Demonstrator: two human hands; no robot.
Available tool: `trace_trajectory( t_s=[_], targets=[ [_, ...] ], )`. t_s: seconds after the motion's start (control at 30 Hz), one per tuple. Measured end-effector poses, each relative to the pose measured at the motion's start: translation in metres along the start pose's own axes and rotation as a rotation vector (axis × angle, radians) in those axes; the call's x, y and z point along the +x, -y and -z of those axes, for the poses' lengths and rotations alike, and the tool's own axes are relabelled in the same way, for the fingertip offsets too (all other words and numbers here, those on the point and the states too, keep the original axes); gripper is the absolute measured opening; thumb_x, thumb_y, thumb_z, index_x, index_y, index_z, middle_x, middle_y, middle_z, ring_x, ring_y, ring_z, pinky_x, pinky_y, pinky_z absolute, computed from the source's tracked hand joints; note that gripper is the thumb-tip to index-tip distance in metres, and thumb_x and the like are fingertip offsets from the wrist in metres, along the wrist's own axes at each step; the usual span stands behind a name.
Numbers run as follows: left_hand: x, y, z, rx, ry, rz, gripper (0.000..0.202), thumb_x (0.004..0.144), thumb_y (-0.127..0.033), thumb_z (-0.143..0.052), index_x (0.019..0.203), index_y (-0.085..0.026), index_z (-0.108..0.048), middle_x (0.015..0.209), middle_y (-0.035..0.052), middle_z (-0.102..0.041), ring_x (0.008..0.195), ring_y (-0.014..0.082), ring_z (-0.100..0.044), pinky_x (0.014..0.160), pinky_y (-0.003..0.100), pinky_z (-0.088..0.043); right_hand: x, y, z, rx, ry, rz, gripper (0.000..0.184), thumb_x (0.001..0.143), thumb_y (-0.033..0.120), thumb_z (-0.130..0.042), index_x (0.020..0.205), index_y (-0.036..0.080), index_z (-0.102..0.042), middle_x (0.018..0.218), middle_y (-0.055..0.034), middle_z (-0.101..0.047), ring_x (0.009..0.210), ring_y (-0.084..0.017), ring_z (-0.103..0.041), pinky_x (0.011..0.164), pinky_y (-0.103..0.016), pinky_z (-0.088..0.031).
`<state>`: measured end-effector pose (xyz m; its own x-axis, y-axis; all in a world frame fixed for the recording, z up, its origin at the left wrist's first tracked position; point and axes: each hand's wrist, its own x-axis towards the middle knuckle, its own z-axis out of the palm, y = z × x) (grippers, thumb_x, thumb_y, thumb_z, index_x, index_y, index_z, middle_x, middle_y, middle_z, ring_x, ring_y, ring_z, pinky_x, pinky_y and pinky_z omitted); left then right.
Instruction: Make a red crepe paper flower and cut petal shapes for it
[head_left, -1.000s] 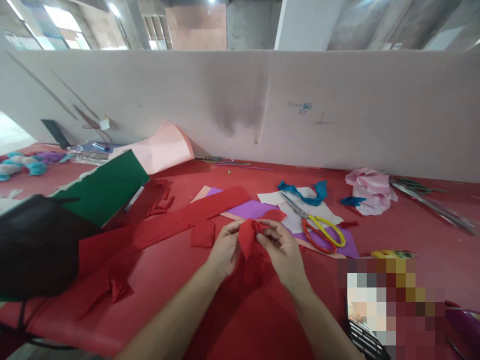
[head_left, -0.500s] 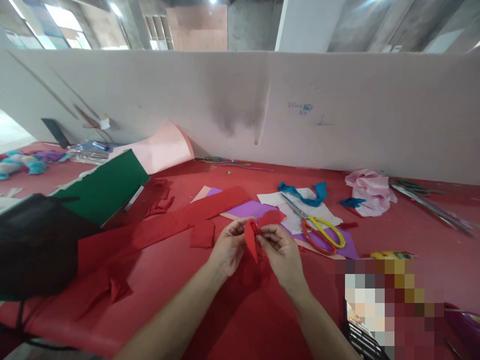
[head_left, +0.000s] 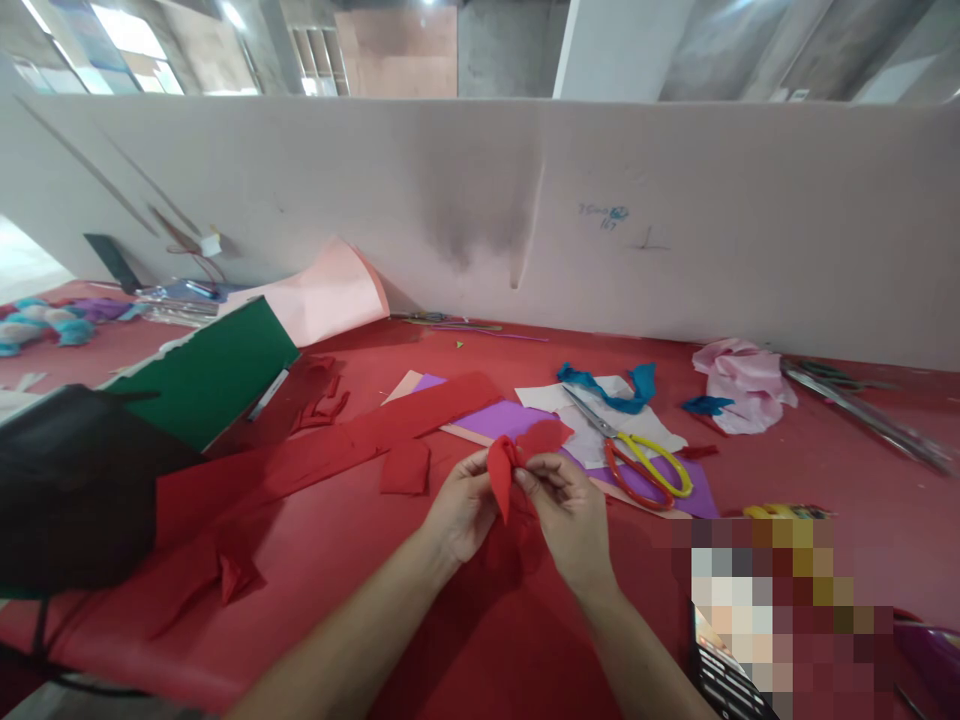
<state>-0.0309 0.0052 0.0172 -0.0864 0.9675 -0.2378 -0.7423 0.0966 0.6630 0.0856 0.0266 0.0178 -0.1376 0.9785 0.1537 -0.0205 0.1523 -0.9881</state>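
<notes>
Between my two hands, above the red tabletop, is a small folded piece of red cloth (head_left: 500, 475), with a pointed end hanging down. My left hand (head_left: 459, 505) pinches it from the left side. My right hand (head_left: 568, 510) grips its right side with thumb and fingers. The far fingertips are partly hidden by the cloth. Just left of my hands lies a red square piece (head_left: 405, 469). Behind them a long red strip (head_left: 322, 445) crosses a purple sheet (head_left: 480, 415). Scissors (head_left: 637, 460) with one red and one yellow handle rest to the right on white paper (head_left: 536, 399).
A green board (head_left: 217, 375) and a black bag (head_left: 75, 490) stand at the left. Blue cloth scraps (head_left: 637, 385) and crumpled pink cloth (head_left: 742, 385) lie at the back right. A pale wall (head_left: 300, 180) runs behind the table. The lower right corner is pixelated.
Both hands keep hold of the red cloth and have barely moved. The cloth's hanging tip has shifted slightly left and turned a little. The view has moved very slightly.
</notes>
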Motion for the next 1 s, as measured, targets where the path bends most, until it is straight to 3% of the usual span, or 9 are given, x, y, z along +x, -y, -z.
trace_trajectory(
  t_s=[0.13,0.33,0.67,0.8,0.9,1.0],
  targets=[
    [-0.003,-0.001,-0.004,0.011,0.010,-0.018,0.010,0.064,-0.013,-0.076,0.074,-0.012,-0.073,0.074,0.0057,-0.071,0.073,0.0168,-0.066,0.072,0.026,-0.050,-0.001,-0.001,0.001,-0.030,-0.009,0.000,0.014,0.076,0.033,-0.071,0.080,0.020,-0.066,0.079,-0.0029,-0.070,0.076,-0.018,-0.065,0.075,-0.032,-0.053],
    [0.001,0.006,0.002,-0.028,-0.007,0.012,0.010,0.062,-0.005,-0.072,0.069,-0.012,-0.071,0.065,0.0033,-0.067,0.058,0.0107,-0.059,0.064,0.022,-0.047,-0.001,-0.002,-0.001,-0.014,-0.032,-0.029,0.015,0.075,0.033,-0.071,0.080,0.020,-0.066,0.077,-0.0030,-0.070,0.074,-0.018,-0.065,0.071,-0.031,-0.053],
    [0.002,0.008,0.007,-0.170,0.062,0.100,0.019,0.064,-0.004,-0.074,0.080,-0.012,-0.073,0.072,0.0037,-0.068,0.064,0.0093,-0.061,0.069,0.020,-0.050,-0.004,-0.003,-0.004,0.046,-0.026,-0.025,0.010,0.075,0.030,-0.071,0.080,0.022,-0.070,0.077,-0.0015,-0.072,0.067,-0.017,-0.065,0.063,-0.028,-0.054],
    [0.001,0.003,0.005,-0.190,0.079,0.066,0.014,0.063,-0.007,-0.076,0.075,-0.013,-0.070,0.072,0.0012,-0.064,0.064,0.0093,-0.060,0.067,0.020,-0.050,-0.006,0.000,-0.002,-0.112,0.024,0.126,0.011,0.081,0.028,-0.065,0.087,0.023,-0.072,0.085,-0.0037,-0.074,0.075,-0.019,-0.068,0.073,-0.033,-0.055],
    [0.000,-0.002,0.003,-0.172,0.068,0.031,0.013,0.064,-0.010,-0.076,0.075,-0.014,-0.069,0.076,0.0013,-0.064,0.071,0.0124,-0.062,0.074,0.024,-0.051,-0.009,0.002,-0.001,-0.247,0.120,0.316,0.025,0.081,0.020,-0.063,0.105,0.024,-0.069,0.100,-0.0058,-0.073,0.090,-0.022,-0.068,0.083,-0.036,-0.054],
    [-0.001,-0.004,0.002,-0.168,0.053,0.036,0.014,0.065,-0.011,-0.077,0.075,-0.015,-0.068,0.074,0.0010,-0.064,0.072,0.0141,-0.063,0.078,0.028,-0.051,-0.011,-0.001,-0.001,-0.338,0.130,0.405,0.035,0.080,0.018,-0.065,0.114,0.026,-0.064,0.104,-0.0060,-0.071,0.093,-0.022,-0.067,0.083,-0.036,-0.054]
  ],
)
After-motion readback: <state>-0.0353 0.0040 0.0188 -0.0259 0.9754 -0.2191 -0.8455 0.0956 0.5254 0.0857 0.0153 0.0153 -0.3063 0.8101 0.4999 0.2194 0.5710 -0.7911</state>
